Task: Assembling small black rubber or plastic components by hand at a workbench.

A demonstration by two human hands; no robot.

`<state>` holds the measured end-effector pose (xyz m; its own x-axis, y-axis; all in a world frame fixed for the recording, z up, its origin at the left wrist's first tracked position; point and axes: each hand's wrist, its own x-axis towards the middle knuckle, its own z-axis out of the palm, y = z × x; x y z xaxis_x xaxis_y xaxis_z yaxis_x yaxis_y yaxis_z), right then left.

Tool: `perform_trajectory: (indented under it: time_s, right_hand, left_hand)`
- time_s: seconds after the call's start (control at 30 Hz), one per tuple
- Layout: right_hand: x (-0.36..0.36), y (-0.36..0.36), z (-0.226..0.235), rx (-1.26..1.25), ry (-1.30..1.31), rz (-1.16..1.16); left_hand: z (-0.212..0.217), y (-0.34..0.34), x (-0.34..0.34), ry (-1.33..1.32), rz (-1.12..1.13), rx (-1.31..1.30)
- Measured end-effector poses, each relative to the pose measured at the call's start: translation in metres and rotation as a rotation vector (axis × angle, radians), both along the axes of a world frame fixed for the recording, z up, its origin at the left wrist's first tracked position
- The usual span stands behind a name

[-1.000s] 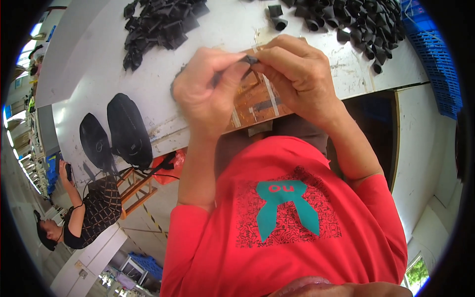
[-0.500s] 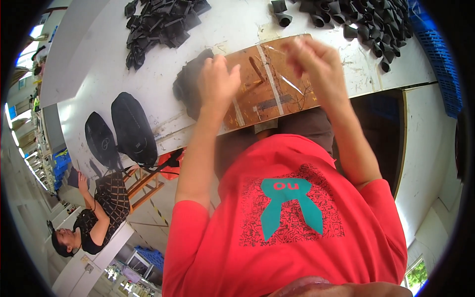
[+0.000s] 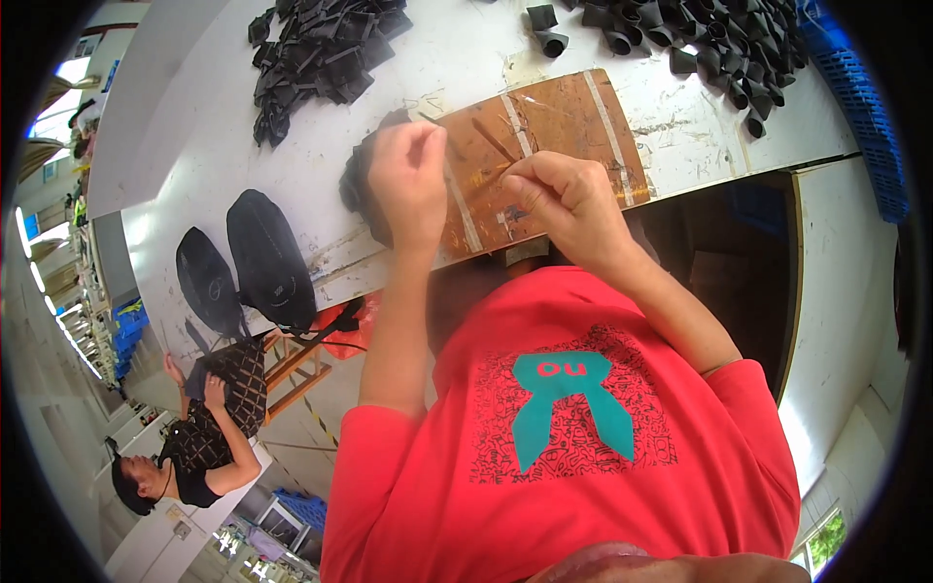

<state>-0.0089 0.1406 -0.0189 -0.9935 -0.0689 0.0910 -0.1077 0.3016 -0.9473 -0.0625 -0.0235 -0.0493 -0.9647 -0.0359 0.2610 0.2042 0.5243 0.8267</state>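
Observation:
My left hand (image 3: pixel 406 185) is closed, fingers curled together, at the left end of a brown wooden board (image 3: pixel 544 107) with pale strips across it. Beside and partly under that hand lies a bunch of black pieces (image 3: pixel 358 180). Over the middle of the board, my right hand (image 3: pixel 569 199) makes a pinch, thumb against the bent forefinger. Whatever either hand holds is too small or hidden to make out. A slim dark stick-like thing (image 3: pixel 494 141) rests on the board between the hands.
Flat black pieces (image 3: pixel 326 53) are heaped at the back left, short black tubes (image 3: pixel 714 39) at the back right. Two black oval pouches (image 3: pixel 267 257) lie at the left. A blue crate (image 3: pixel 860 126) borders the right. Another person (image 3: pixel 209 428) sits at far left, holding something dark.
My right hand has come down and left from the board's far right to its middle, uncovering a pale strip. My left hand has shifted slightly left and its fingers have curled in.

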Motion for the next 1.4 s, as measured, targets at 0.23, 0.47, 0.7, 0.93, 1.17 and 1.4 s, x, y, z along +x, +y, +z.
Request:
perform_trajectory:
  time_s: [0.23, 0.47, 0.7, 0.93, 1.17, 1.4]
  right_hand:
    - [0.005, -0.019, 0.017, -0.173, 0.078, -0.101]
    - [0.01, -0.009, 0.015, -0.069, 0.078, -0.064]
    - [0.01, 0.004, 0.016, -0.433, -0.492, -0.035]
    - [0.014, -0.011, 0.015, -0.031, 0.008, -0.076]
    - [0.021, -0.024, 0.009, 0.503, 0.517, -0.092]
    - [0.022, -0.031, 0.008, 0.448, 0.54, -0.169]
  left_hand:
    - [0.047, 0.019, 0.052, -0.316, -0.134, 0.681]
    - [0.03, 0.032, 0.064, 0.208, -0.029, -0.068]
    - [0.035, 0.015, 0.065, -0.171, -0.31, 0.207]
    - [0.038, 0.02, 0.07, -0.473, -0.182, 0.752]
    - [0.017, 0.036, 0.074, -0.018, 0.114, 0.332]
    - [0.02, 0.034, 0.08, 0.015, 0.18, 0.346]
